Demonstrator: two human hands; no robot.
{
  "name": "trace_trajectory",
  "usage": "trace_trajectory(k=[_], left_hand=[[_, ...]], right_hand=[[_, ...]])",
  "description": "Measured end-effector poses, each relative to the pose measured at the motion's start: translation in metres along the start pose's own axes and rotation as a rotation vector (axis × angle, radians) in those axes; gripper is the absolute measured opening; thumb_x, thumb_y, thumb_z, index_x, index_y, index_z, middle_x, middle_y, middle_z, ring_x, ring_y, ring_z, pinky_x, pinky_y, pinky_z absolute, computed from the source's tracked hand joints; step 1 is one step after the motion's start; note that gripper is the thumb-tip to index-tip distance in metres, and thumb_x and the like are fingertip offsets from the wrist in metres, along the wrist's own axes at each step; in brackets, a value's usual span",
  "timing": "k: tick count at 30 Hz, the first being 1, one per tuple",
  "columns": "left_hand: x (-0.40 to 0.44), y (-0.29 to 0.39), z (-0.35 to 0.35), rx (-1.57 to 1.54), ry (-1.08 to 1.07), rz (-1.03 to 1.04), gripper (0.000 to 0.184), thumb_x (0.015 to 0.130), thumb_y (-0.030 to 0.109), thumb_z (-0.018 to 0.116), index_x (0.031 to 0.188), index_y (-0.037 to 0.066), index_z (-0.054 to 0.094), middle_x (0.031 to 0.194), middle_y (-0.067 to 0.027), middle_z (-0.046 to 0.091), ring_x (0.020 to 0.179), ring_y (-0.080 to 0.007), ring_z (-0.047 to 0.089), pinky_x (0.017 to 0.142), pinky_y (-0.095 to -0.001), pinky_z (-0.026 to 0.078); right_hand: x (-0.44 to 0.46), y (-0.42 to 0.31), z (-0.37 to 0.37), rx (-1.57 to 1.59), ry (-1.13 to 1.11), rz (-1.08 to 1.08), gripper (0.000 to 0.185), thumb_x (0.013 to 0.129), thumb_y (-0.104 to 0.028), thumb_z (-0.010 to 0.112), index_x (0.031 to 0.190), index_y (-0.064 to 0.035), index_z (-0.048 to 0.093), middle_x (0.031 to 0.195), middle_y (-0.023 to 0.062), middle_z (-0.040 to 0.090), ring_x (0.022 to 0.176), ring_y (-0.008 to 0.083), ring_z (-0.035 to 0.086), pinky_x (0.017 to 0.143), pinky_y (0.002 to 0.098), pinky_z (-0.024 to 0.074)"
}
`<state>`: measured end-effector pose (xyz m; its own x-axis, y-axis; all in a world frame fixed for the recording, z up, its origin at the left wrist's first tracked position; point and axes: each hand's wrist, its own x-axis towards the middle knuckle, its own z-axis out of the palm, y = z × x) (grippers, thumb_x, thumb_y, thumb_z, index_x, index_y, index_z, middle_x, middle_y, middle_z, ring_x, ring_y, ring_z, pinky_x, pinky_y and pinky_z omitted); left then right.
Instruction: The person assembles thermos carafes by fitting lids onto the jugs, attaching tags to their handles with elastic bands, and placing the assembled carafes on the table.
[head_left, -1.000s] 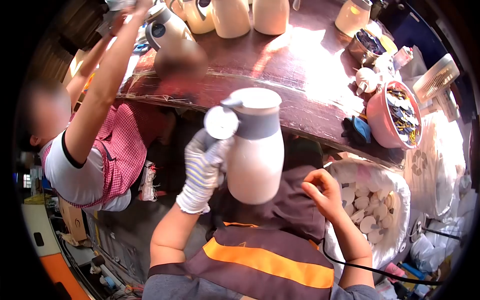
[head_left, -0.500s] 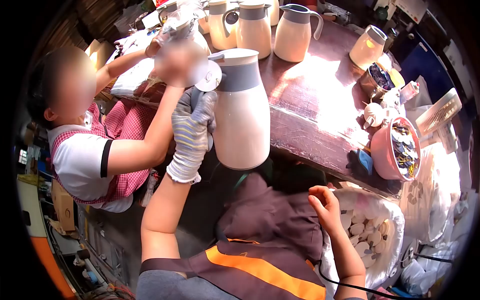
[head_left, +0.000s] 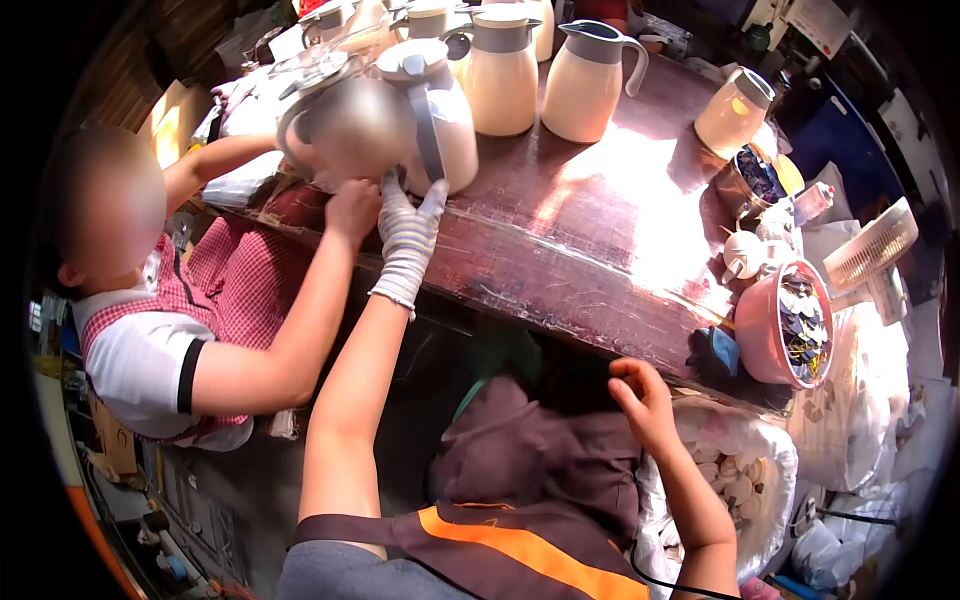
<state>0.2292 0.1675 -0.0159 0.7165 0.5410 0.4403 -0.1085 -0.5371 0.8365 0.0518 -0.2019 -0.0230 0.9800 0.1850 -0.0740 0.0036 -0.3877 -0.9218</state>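
A cream jug (head_left: 458,140) with a grey handle and pale lid stands near the table's front edge, beside the other person's hands. At the lower end of its handle is my left hand (head_left: 408,235), in a striped knit glove. Its thumb and fingers are apart; whether they still touch the handle is hard to see. My bare right hand (head_left: 645,400) hangs in front of the table edge above a lined container of pale discs (head_left: 738,485). Its fingers are loosely curled, apart from the thumb, and hold nothing.
More jugs (head_left: 503,90) line the back of the dark table (head_left: 560,240). A smaller cream jug body (head_left: 735,112), a metal pot (head_left: 748,182) and a pink bucket (head_left: 757,325) of small parts stand right. A co-worker (head_left: 150,340) on the left works with blurred hands on another jug.
My left hand has carried the jug forward and set it upright on the table, and its grip has loosened. My right hand has barely moved. The co-worker's near arm has lowered slightly.
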Motion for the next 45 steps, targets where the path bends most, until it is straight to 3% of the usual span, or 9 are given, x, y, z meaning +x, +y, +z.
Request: trace_trajectory(k=[5,14,20,27,30,32,34,37,45], left_hand=[[-0.047,-0.042,0.010,0.656,-0.327,0.408,0.042,0.081,0.032,0.065,0.116,0.010,0.061,0.127,-0.0138,0.057,0.123,-0.0292,0.049,0.105,-0.0425,0.035],[-0.042,-0.036,0.009,0.596,-0.329,0.368,0.035,0.080,0.028,0.066,0.110,0.009,0.062,0.122,-0.0120,0.060,0.120,-0.0292,0.052,0.103,-0.0427,0.036],[-0.040,-0.040,0.012,0.554,-0.301,0.379,0.035,0.078,0.026,0.066,0.109,0.009,0.062,0.121,-0.0116,0.060,0.118,-0.0308,0.052,0.102,-0.0438,0.037],[-0.045,-0.036,0.008,0.536,-0.346,0.380,0.037,0.076,0.032,0.068,0.105,0.010,0.064,0.121,-0.0118,0.060,0.120,-0.0303,0.050,0.103,-0.0439,0.035],[-0.036,-0.042,0.001,-0.167,-0.414,-0.120,0.030,0.084,0.018,0.067,0.112,0.007,0.062,0.115,-0.0085,0.063,0.116,-0.0238,0.054,0.102,-0.0381,0.039],[-0.042,0.020,-0.019,-0.456,-0.402,-0.120,0.037,0.087,0.011,0.066,0.122,0.004,0.057,0.115,-0.0072,0.062,0.110,-0.0193,0.055,0.098,-0.0337,0.043],[-0.064,0.078,-0.031,-0.389,-0.579,0.144,0.046,0.085,0.006,0.065,0.128,0.003,0.052,0.115,-0.0080,0.061,0.105,-0.0172,0.057,0.095,-0.0315,0.046],[-0.125,0.124,-0.032,-0.576,-1.322,-0.447,0.048,0.080,0.007,0.067,0.126,0.002,0.055,0.114,-0.0072,0.061,0.104,-0.0152,0.058,0.091,-0.0287,0.048],[-0.202,0.109,-0.044,-0.354,-1.275,-0.451,0.075,0.063,0.058,0.082,0.102,-0.003,0.063,0.069,0.0013,0.062,0.044,-0.0020,0.047,0.037,-0.0164,0.032]], right_hand=[[0.101,-0.049,-0.006,-0.235,0.073,-0.241,0.037,0.087,-0.008,0.064,0.122,-0.0029,0.052,0.118,0.0087,0.056,0.082,0.0141,0.059,0.071,0.0257,0.0494],[0.365,-0.139,-0.004,-0.921,0.380,-0.766,0.061,0.082,-0.024,0.065,0.136,-0.0080,0.040,0.145,0.0152,0.038,0.108,0.0330,0.060,0.087,0.0429,0.0506],[0.439,-0.186,-0.048,-1.070,0.322,-0.455,0.072,0.073,-0.042,0.068,0.136,-0.0134,0.048,0.133,0.0151,0.054,0.113,0.0308,0.059,0.093,0.0403,0.0487],[0.304,-0.130,-0.057,-0.979,0.528,-0.436,0.043,0.080,-0.049,0.065,0.099,-0.0103,0.069,0.109,0.0145,0.061,0.091,0.0334,0.065,0.079,0.0419,0.0524],[0.194,-0.110,-0.064,-0.756,0.583,-0.690,0.027,0.070,-0.014,0.076,0.095,-0.0110,0.066,0.102,0.0100,0.060,0.084,0.0295,0.063,0.071,0.0397,0.0511],[0.111,-0.104,-0.061,-0.574,0.450,-0.788,0.031,0.069,-0.022,0.080,0.092,-0.0069,0.066,0.095,0.0109,0.058,0.081,0.0276,0.060,0.070,0.0362,0.0487],[0.033,-0.088,-0.050,-0.481,0.315,-0.948,0.034,0.068,-0.018,0.078,0.099,-0.0113,0.065,0.100,0.0107,0.062,0.079,0.0291,0.062,0.065,0.0378,0.0498],[-0.046,-0.053,-0.033,-0.382,0.117,-1.082,0.031,0.074,-0.022,0.070,0.101,-0.0116,0.061,0.100,0.0081,0.059,0.071,0.0233,0.057,0.062,0.0357,0.0471],[-0.181,0.146,-0.135,-0.662,0.600,0.261,0.037,0.081,-0.026,0.061,0.113,-0.0069,0.062,0.110,0.0159,0.062,0.105,0.0345,0.058,0.089,0.0424,0.0476]])
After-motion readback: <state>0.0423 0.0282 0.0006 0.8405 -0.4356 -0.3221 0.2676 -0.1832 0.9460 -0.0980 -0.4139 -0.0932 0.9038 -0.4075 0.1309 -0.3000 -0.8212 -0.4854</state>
